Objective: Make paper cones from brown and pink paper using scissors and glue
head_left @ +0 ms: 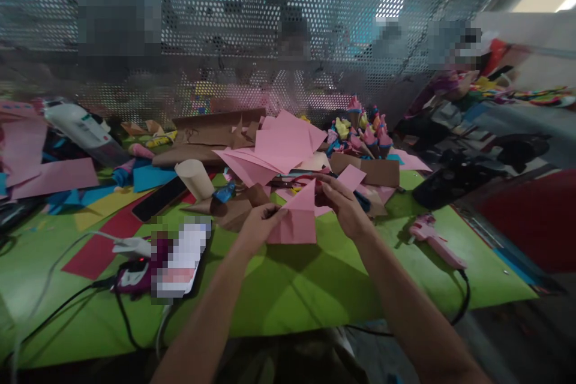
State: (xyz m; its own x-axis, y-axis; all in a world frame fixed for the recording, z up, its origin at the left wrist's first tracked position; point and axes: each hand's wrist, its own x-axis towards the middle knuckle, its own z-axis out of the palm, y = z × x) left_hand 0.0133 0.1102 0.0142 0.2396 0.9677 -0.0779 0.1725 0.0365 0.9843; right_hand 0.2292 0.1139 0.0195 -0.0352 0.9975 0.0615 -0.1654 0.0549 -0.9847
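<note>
Both of my hands hold one pink paper sheet (pixel 299 219) just above the green table cover (pixel 288 294). My left hand (pixel 261 222) pinches its left edge with curled fingers. My right hand (pixel 344 207) grips the sheet's upper right part, where a folded pink flap (pixel 351 177) sticks up. Behind the sheet lies a heap of pink paper (pixel 279 147) and brown paper pieces (pixel 364 169).
A pink glue gun (pixel 434 241) with a black cord lies at the right. A phone (pixel 180 258) and cables sit at the left, beside red paper (pixel 96 252). A cream paper cone (pixel 195 179), a dark flat bar (pixel 159 198), small colourful paper cones (pixel 360 132) and a perforated metal screen (pixel 270 30) stand behind.
</note>
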